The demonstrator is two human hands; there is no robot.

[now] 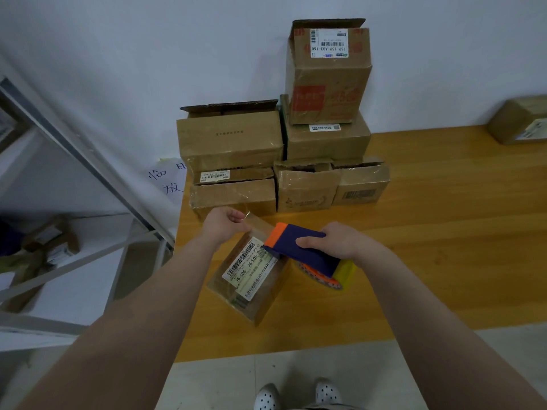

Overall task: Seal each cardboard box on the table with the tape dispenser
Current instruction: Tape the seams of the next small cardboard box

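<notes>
Matt cardboard box [254, 279] under glossy tape, plastic dispenser [302, 248], grained wooden table [429, 247]

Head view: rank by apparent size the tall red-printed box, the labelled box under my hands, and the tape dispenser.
1. tall red-printed box
2. labelled box, close behind, though nearer the camera
3. tape dispenser

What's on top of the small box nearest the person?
A white label and the tape dispenser's front, gripped by the right hand; the left hand pinches clear tape. The box top beneath them is hidden.
</notes>
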